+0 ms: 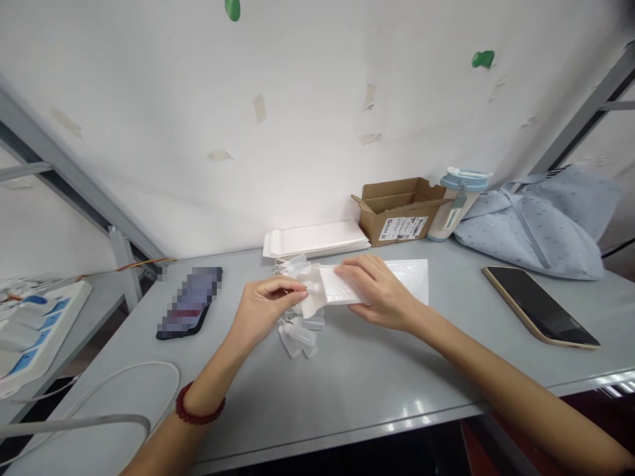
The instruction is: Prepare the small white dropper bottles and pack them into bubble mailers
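My left hand (265, 307) is closed in a pinch on a small clear plastic piece at the mouth of a white bubble-mailer pouch (342, 291). My right hand (380, 291) lies over the pouch, fingers curled round its open end and holding it on the grey table (347, 377). A loose pile of several small clear plastic pieces (300, 334) sits just under and in front of my left hand. A second white pouch (411, 274) lies flat under my right hand's far side.
A stack of white pouches (317, 239) rests against the wall. To its right stand an open cardboard box (399, 208), a lidded cup (456, 205) and a pale blue bag (540, 221). A tablet (540, 305) lies at right, a phone (191, 301) at left, a power strip (34, 327) and white cable (119, 396) at far left.
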Demonstrator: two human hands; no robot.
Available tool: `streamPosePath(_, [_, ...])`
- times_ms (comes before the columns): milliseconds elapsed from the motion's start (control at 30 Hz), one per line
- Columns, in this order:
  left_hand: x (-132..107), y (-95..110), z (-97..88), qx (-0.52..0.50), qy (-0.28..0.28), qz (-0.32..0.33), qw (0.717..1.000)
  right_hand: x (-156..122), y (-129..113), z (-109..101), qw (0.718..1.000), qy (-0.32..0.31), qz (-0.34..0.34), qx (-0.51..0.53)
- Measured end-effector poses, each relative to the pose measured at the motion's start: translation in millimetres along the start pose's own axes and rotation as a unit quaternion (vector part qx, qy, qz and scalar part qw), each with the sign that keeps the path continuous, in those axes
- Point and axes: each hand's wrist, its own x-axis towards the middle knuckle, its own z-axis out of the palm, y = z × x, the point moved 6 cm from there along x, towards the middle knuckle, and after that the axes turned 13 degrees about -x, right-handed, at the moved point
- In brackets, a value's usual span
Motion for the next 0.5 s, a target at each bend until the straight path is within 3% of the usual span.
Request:
streamPosePath(167, [-15.6,17.0,15.5,0.144,0.021,0.193,0.970,1.0,-9.6,-2.0,1.000,-0.002,-0.012,0.008])
streamPosePath(233, [-21.8,18.2,23.1,0.179,0.017,0.234,0.955,1.0,-13.9,-0.3,1.000,-0.012,-0.020,0.016])
streamPosePath(400, [-23.0,19.4,25.2,0.174,0.004,0.231,0.957,1.2,-13.8,0.7,0.999,-0.011,-0.023,0.026])
streamPosePath(500, [-17.1,22.3,8.5,0.141,0.078,0.194,0.968,1.3,-7.0,-2.6,0.999,0.009,-0.007,0.034])
